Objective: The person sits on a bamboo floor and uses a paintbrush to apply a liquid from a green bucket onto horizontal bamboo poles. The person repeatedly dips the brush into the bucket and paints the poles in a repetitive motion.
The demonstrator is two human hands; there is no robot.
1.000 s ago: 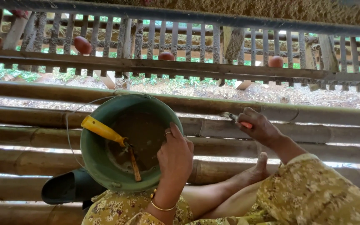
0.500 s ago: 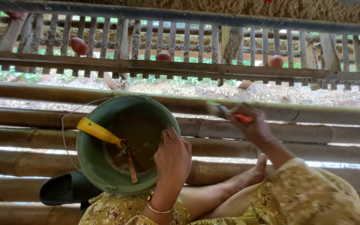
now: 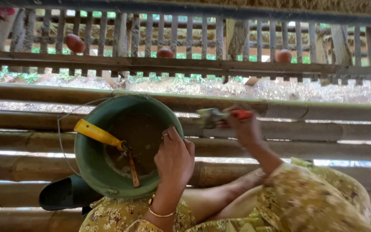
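The right hand [image 3: 246,129] was closed around one red-handled tool [image 3: 220,117], blurred, at three o'clock of the single green bucket [image 3: 92,165]. The left hand [image 3: 174,159] curled over the bucket's rim at four o'clock. Inside lay one yellow-handled tool [image 3: 99,135]; three reddish balls [image 3: 74,43] lined the fence at twelve.

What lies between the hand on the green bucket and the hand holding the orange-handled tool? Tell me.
In the head view, only bare bamboo poles lie between the left hand on the green bucket and the right hand holding the orange-handled tool.
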